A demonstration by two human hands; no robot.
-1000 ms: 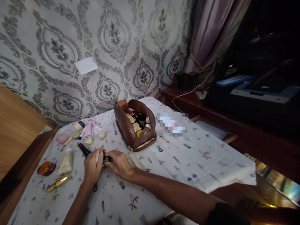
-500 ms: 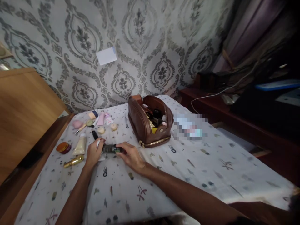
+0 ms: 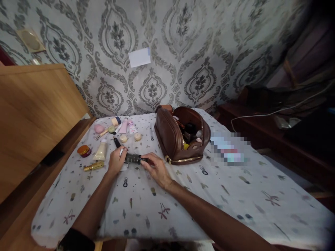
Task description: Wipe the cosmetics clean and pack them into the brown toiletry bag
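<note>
Counted: one dark cylindrical container (image 3: 133, 159), gripped at one end by the left hand (image 3: 117, 161), pinched at the other by the right hand (image 3: 157, 169). Held low over the table (image 3: 142, 205), left of one open brown bag (image 3: 167, 136); cannot tell whether touching the cloth. Runs lengthwise left to right, black narrower end pointing right. Looks blackish, slightly shiny, faintly marked. Beyond: two round cream-coloured pots (image 3: 123, 138), two pink tubes (image 3: 123, 127).

Bare left hand (image 3: 117, 161), bare right hand (image 3: 157, 170), left forearm (image 3: 92, 205) uncovered below a black sleeve (image 3: 75, 240), right forearm (image 3: 206, 212) uncovered
</note>
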